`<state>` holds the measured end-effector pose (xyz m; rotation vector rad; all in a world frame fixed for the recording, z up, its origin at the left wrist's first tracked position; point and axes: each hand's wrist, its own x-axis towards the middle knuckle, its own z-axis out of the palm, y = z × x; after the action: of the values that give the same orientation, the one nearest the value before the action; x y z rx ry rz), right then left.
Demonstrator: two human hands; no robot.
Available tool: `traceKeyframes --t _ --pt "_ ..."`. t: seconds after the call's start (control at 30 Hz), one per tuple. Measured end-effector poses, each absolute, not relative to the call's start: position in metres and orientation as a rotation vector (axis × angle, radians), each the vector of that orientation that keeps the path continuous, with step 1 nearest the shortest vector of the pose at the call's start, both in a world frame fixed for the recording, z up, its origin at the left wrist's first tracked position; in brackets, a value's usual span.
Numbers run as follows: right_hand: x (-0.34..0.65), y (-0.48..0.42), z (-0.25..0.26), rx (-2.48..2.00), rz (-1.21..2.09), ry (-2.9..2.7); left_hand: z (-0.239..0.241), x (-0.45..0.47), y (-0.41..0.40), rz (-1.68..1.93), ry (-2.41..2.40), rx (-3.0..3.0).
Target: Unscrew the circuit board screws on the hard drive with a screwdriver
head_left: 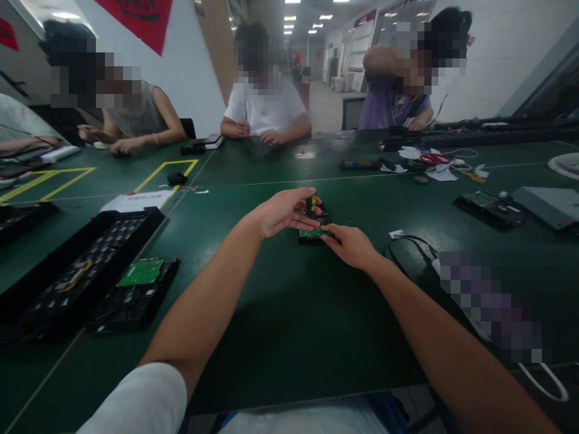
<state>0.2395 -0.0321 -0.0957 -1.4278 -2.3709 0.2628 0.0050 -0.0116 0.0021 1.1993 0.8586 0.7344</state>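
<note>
A hard drive [306, 237] with a green circuit board lies on the green table ahead of me, partly covered by my hands. My left hand [283, 212] is closed around the handle of a black-and-yellow screwdriver [312, 205] held upright over the drive; its tip is hidden. From the right, my right hand [355, 246] grips the drive's near right edge between thumb and fingers.
To the left are a long black tray [149, 224] and another drive with a green board [142, 272]. At right sit a further drive [491, 208], a grey box [549, 205] and a cable [409, 238]. Several people sit across the table.
</note>
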Motion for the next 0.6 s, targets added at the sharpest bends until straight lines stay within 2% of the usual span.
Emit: traceKeyframes --t 0.6 --pt "0.2406 -0.03 -0.0995 -1.429 0.227 -2.389 0.0035 0.0016 -0.0078 0.679 0.924 1.222"
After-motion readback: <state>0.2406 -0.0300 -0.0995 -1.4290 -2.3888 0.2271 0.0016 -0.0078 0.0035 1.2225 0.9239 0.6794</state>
